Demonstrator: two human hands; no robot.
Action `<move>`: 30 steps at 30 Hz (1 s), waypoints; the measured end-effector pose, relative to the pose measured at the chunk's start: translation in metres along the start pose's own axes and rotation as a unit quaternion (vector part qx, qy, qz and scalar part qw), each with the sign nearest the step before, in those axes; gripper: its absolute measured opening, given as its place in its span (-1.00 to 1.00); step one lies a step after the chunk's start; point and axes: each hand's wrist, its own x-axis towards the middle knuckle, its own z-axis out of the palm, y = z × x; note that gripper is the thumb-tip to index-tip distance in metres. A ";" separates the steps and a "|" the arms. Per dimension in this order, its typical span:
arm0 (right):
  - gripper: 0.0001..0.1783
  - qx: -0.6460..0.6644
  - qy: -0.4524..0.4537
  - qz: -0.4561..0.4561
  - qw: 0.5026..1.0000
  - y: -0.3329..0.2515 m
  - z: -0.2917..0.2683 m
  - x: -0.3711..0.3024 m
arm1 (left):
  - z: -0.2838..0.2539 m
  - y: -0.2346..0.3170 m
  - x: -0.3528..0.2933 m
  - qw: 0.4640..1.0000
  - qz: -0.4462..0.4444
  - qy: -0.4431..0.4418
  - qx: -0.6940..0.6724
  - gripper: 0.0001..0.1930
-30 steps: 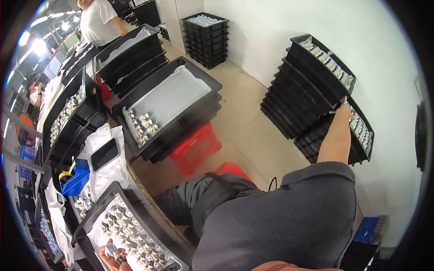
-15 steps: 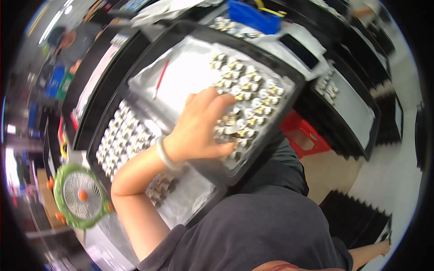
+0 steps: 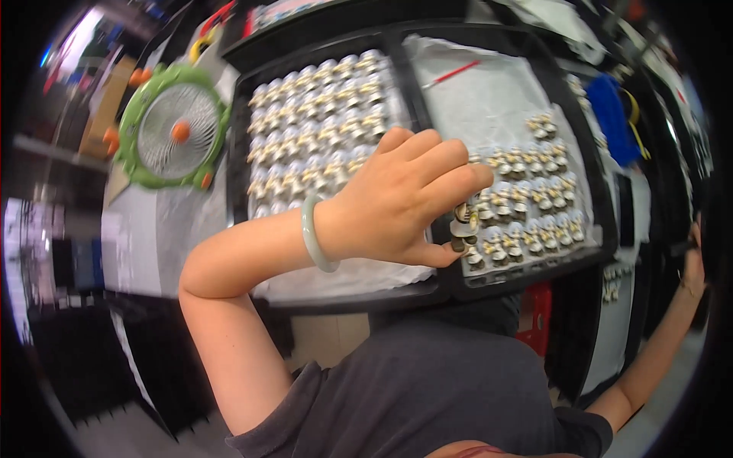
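Note:
My left hand (image 3: 412,195), with a pale green bangle at its wrist, reaches across from the left. Between its thumb and index finger it pinches a small figurine (image 3: 466,220), white and dark with a yellow patch. Below and beyond that hand lies a black tray (image 3: 527,281) lined with white sheet, holding rows of small white-and-yellow figurines (image 3: 534,191). A second black tray (image 3: 408,99) to its left is filled with more standing white figurines (image 3: 317,126). Far out at the right edge is my right hand (image 3: 693,263), blurred and small, its fingers not clear.
A thin red stick (image 3: 456,72) lies on the right tray's liner. Left of the trays stands a green fan (image 3: 179,131) with orange knobs. Beyond the right tray is a blue bin (image 3: 615,122). A red stool (image 3: 536,320) shows below the tray.
The view has turned, so the trays sit straighter and further left things show. My left hand has come up from among the figurines with one pinched. My right arm appears higher at the right edge.

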 end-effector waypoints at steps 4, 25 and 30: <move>-0.49 -0.059 -0.365 0.104 0.923 0.112 0.147 0.026 | -0.024 0.017 -0.041 0.989 -0.137 0.002 0.057 -0.35; -0.55 -0.009 -0.291 0.217 0.932 0.151 0.137 -0.017 | -0.057 0.056 -0.166 0.725 -0.520 -0.327 0.311 -0.27; -0.58 0.029 -0.229 0.167 0.959 0.100 0.085 -0.022 | -0.035 0.013 -0.047 0.898 -0.351 -0.238 0.122 -0.55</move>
